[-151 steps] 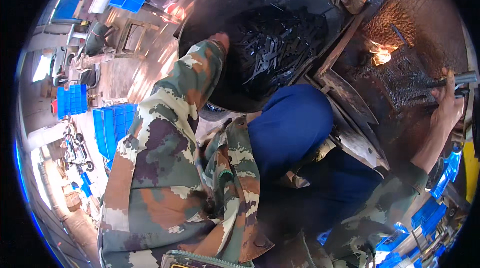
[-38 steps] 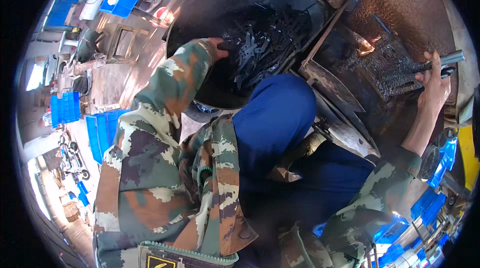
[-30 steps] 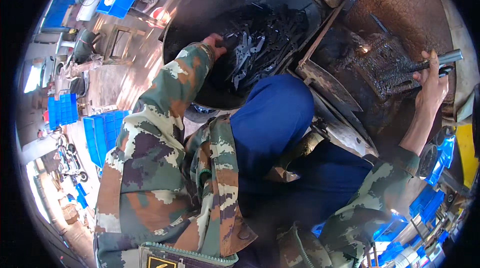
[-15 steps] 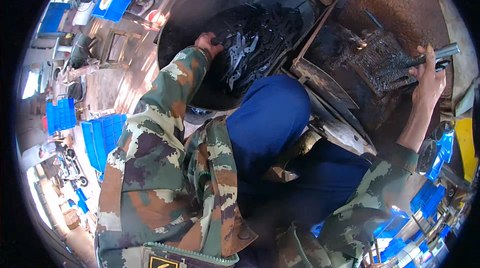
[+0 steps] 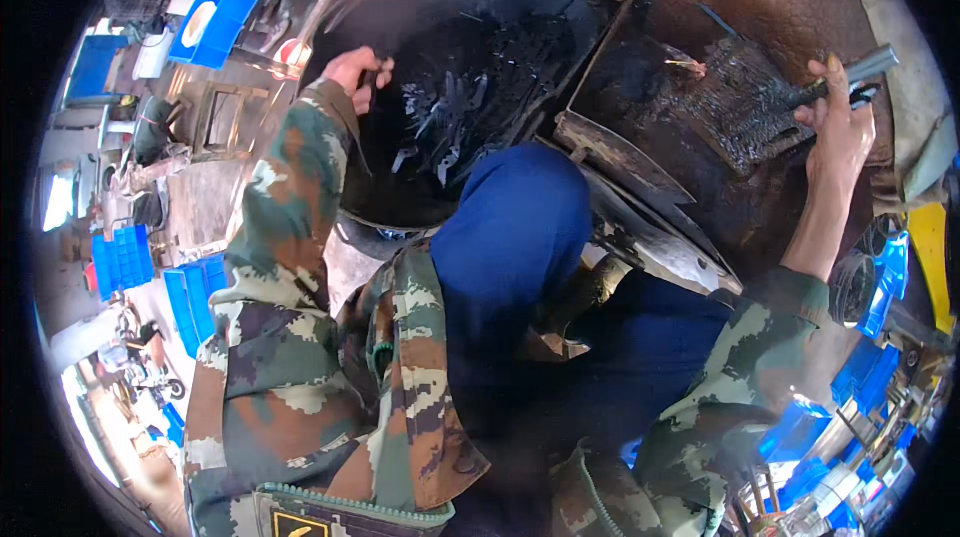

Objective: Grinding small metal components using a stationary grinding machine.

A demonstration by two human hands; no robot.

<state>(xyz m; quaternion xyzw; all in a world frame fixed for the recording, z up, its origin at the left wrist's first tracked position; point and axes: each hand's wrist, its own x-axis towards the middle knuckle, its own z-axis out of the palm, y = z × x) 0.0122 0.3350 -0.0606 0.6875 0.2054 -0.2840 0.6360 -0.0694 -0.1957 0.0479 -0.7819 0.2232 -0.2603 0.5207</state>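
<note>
Hands apart: left hand in the black pan, right hand clamped on a metal handle.
Since a second ago the left has withdrawn to the pan's rim, pinching a dark metal piece; the right stays put.

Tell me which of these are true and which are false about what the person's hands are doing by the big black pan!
1. The left hand is at the rim of the big black pan. True.
2. The pan is empty. False: dark metal pieces lie heaped inside it.
3. The right hand grips a grey metal handle. True.
4. The right hand is inside the pan. False: it is off to the right, over a dark charred bed.
5. The sleeves are plain white. False: they are camouflage-patterned.
</note>
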